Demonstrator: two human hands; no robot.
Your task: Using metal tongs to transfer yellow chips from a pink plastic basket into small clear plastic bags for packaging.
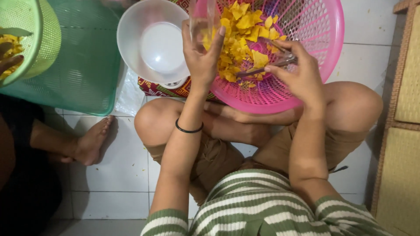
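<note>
Pink basket (pixel 306 83) sits on the tiled floor before the person's crossed legs, its perforated bowl holding a heap of yellow chips (pixel 245 32). Beside it stands an empty white bowl (pixel 151 43). Over the heap, the left hand (pixel 202 54) is closed around a clear plastic bag (pixel 202 19), and the right hand (pixel 297 72) grips metal tongs (pixel 267 67) pointing into the chips.

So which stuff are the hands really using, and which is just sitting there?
In use:
left hand holding clear bag
right hand holding metal tongs
yellow chips
pink basket

Sitting there:
white bowl
green basket
teal basket
</note>
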